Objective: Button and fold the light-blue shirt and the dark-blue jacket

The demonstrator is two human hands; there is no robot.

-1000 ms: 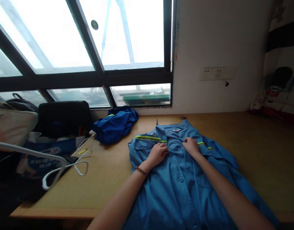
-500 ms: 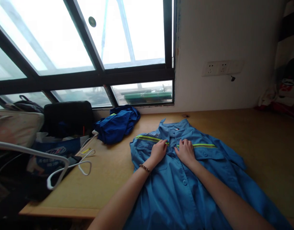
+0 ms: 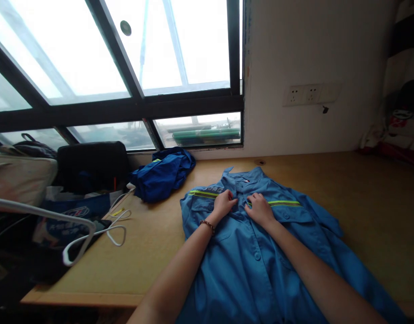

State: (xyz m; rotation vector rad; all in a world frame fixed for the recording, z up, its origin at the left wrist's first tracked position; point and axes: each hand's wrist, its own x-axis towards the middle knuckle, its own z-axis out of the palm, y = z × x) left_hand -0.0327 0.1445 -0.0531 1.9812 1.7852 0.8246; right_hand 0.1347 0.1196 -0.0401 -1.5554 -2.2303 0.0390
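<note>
Blue creased shirt (image 3: 260, 270), flat on wooden desk (image 3: 153, 243), left hand (image 3: 223, 203) and right hand (image 3: 260, 208) pinching its placket

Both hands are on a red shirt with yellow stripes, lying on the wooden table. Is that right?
Not quite. The head view shows the left hand and right hand on a blue button-up shirt with yellow stripes, not a red one, lying on the wooden table.
</note>
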